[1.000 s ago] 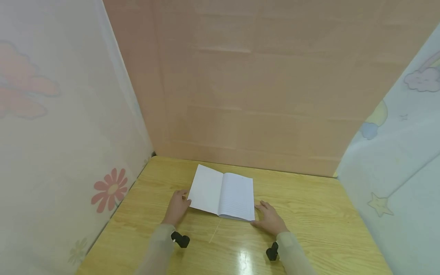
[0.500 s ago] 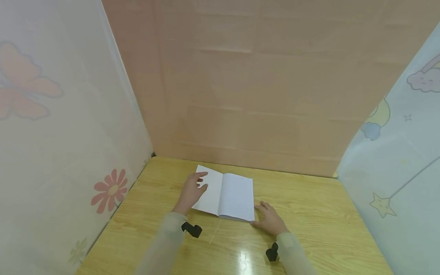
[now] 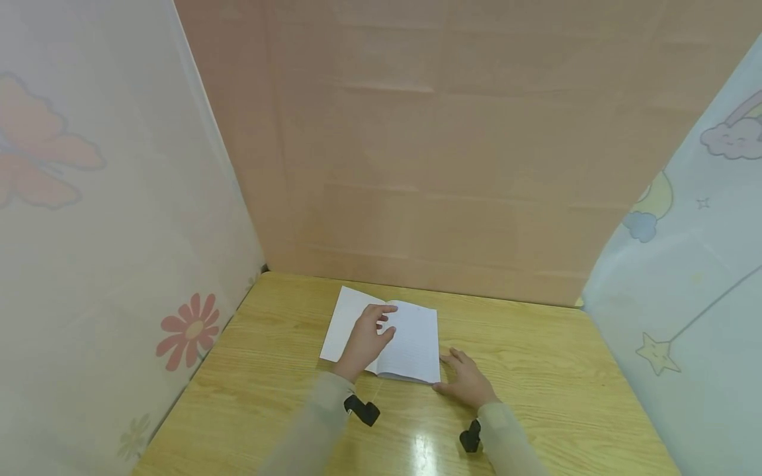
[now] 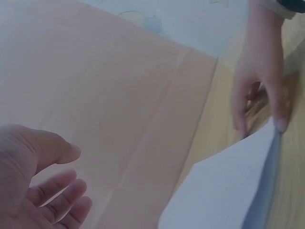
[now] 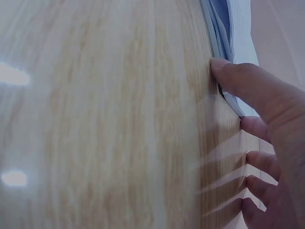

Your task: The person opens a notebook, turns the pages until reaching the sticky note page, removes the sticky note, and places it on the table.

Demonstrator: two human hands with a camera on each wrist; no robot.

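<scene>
The left grip (image 3: 366,339) hangs over the middle of the open notebook (image 3: 415,340), fingers apart, holding nothing; the right grip (image 3: 469,384) — thumb and fingers apart too — touches its near right corner on the counter (image 3: 536,357). Leafing seems in hand; the next move likely calls for catching a page. The left grip hides some of the notebook (its wrist view cuts that hand off).

Pretty dim, washed-out light, white glare on the table (image 3: 536,370), right hand (image 5: 284,143) throwing streaky shadows, left wrist view's soft.
</scene>
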